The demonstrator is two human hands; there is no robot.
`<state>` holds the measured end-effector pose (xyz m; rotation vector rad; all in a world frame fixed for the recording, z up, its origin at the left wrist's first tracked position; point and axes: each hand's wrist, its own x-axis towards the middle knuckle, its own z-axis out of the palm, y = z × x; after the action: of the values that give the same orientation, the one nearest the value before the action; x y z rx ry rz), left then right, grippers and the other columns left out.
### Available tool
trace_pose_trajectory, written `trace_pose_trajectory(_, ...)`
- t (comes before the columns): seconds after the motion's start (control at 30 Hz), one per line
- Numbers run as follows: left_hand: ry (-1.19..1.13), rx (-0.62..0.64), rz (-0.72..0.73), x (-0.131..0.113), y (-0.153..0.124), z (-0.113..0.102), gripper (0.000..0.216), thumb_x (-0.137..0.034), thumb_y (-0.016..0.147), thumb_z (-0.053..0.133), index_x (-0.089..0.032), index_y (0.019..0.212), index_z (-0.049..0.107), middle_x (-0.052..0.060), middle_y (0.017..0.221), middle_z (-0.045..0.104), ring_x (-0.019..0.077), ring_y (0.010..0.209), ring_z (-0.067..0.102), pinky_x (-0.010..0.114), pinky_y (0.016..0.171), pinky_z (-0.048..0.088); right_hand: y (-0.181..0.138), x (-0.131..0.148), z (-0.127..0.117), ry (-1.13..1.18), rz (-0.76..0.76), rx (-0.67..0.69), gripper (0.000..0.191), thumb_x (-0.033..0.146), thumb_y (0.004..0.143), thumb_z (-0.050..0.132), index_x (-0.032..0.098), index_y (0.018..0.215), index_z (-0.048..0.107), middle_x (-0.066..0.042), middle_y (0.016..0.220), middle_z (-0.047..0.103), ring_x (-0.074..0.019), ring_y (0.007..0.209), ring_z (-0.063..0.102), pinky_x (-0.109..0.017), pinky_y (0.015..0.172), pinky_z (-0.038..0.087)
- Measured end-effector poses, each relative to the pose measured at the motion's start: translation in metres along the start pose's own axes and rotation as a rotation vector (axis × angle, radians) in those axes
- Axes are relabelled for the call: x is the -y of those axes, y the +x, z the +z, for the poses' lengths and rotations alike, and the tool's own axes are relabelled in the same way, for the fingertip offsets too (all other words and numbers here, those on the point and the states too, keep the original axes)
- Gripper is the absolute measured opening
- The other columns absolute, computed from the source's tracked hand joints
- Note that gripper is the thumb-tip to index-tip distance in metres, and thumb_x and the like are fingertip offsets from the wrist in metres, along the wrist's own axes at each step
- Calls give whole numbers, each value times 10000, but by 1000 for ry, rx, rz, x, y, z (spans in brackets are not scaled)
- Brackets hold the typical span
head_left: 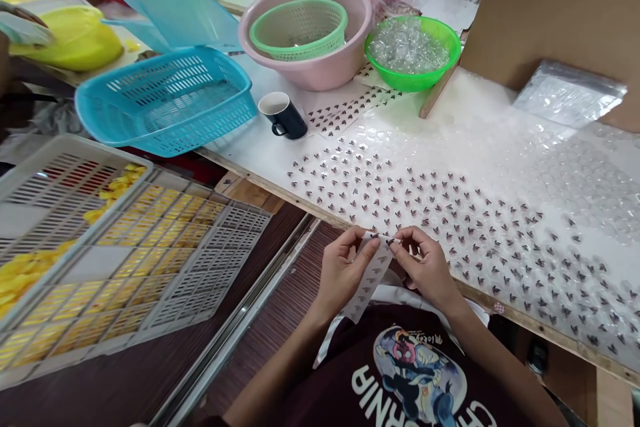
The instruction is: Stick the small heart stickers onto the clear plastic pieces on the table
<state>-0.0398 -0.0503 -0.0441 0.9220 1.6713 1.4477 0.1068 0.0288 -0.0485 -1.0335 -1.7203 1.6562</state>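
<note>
A white strip of small dark stickers (369, 283) hangs from my fingers over my lap at the table's front edge. My left hand (345, 268) is closed, thumb and forefinger pinching the strip's upper left end. My right hand (424, 265) is closed too, its thumb and forefinger pinched at the upper right corner; whether it also has one loose sticker cannot be made out. Just beyond my hands, many clear round pieces, each with a dark printed mark (383, 190), lie spread over the white tabletop (245, 147).
A dark mug (284, 117) stands beside a blue basket (165, 107). Behind are a pink basin (305, 73) holding a green basket (300, 50), and a green bowl (413, 80) of clear pieces. Crates (200, 273) with yellow pieces stand left. A co-worker's gloved hand (23, 27) shows far left.
</note>
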Motion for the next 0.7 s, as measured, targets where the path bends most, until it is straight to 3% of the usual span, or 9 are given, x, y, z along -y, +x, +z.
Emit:
trace_pose_trajectory(0.2, -8, -44, -35, 5, 7, 3, 254, -385, 846, 696, -156, 757, 631, -13, 689, 576, 127, 650, 504, 227, 620, 422, 8, 4, -1, -230, -301, -116, 49, 257, 897, 605, 246, 872, 646, -37, 877, 622, -201, 861, 561, -347, 775, 462)
trace_pose_trajectory(0.3, 17, -56, -41, 9, 11, 2, 284, -408, 848, 690, -160, 732, 615, -16, 667, 567, 125, 627, 495, 227, 597, 411, 12, 3, -3, -257, -371, -196, 58, 260, 903, 605, 255, 867, 651, -48, 877, 608, -226, 917, 566, -379, 810, 462)
trace_pose_trajectory(0.4, 28, -58, -43, 12, 15, 3, 299, -421, 846, 688, -166, 722, 594, -27, 644, 538, 119, 605, 468, 220, 565, 382, 21, 6, -2, -209, -322, -242, 68, 278, 902, 610, 263, 958, 644, -49, 946, 625, -222, 938, 567, -376, 821, 460)
trace_pose_trajectory(0.53, 61, -21, -8, 14, 22, 4, 296, -403, 851, 684, -165, 703, 588, -41, 623, 495, 112, 600, 439, 217, 580, 375, 39, 12, 4, -88, -201, -51, 358, 248, 863, 648, 281, 1210, 567, -14, 973, 657, -194, 941, 600, -391, 938, 434)
trace_pose_trajectory(0.7, 67, 18, -17, 16, 32, -5, 279, -402, 871, 655, -163, 729, 630, -28, 640, 544, 119, 608, 463, 218, 587, 387, 59, 22, 9, -24, -132, 54, 371, 226, 856, 650, 269, 1208, 539, 16, 856, 639, -175, 859, 618, -400, 930, 449)
